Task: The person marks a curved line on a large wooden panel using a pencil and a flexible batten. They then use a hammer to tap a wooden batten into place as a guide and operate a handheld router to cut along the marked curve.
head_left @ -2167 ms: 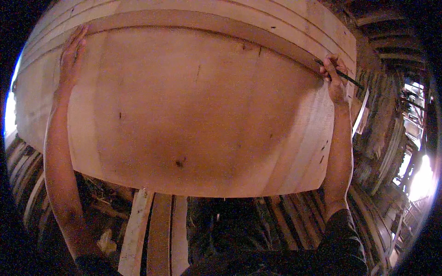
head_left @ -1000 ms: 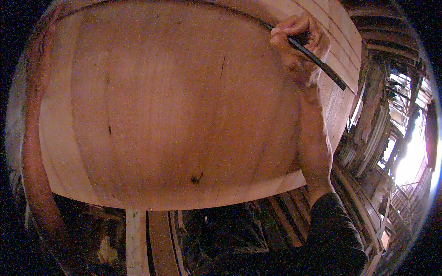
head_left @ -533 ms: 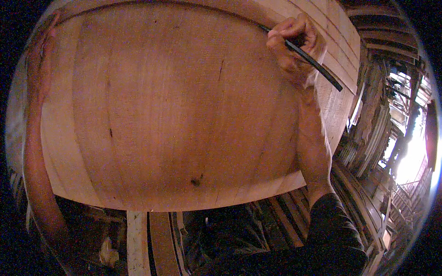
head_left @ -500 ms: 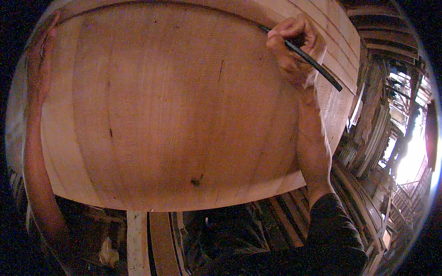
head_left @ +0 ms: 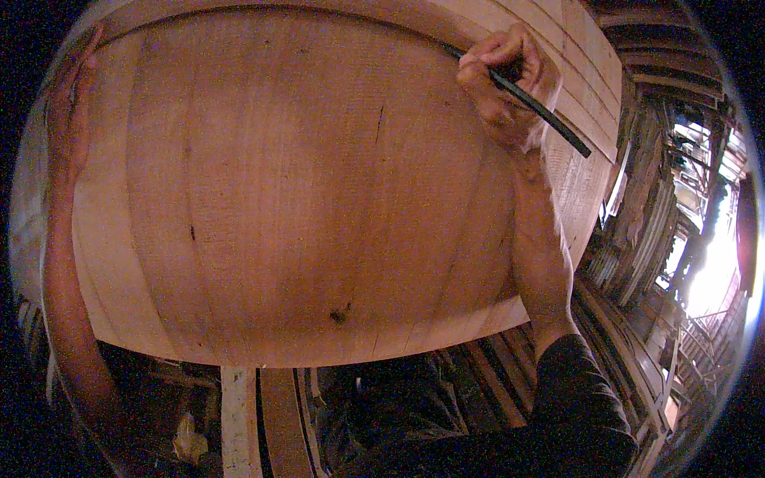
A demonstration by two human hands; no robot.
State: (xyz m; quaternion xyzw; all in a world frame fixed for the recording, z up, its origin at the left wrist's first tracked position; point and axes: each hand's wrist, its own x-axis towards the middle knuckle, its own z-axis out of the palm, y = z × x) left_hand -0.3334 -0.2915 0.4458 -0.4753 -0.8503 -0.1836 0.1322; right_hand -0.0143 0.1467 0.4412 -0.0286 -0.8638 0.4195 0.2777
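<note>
A broad, pale wooden panel (head_left: 271, 183) with dark knots fills the middle of the view. Near its far right corner, my right hand (head_left: 514, 84) is closed round a thin dark strip (head_left: 550, 118). The strip's free end sticks out to the right, past the hand. On the other side it runs into a dark curved line along the panel's far edge; I cannot tell whether that is more strip or a gap. At the far left, my left hand (head_left: 77, 103) lies along the panel's edge, squeezed narrow by the lens. Its fingers look stretched out, with the tips beside the line's left end.
Pale boards (head_left: 590, 103) continue beyond the far edge and to the right. Below the near edge are a light upright plank (head_left: 237, 422), a brown plank (head_left: 279, 422) and dark timbers. Stacked wood (head_left: 641, 215) stands at the right, before a bright opening (head_left: 713, 271).
My right hand has shifted very slightly to the left with the dark strip. My left hand stays at the panel's left edge.
</note>
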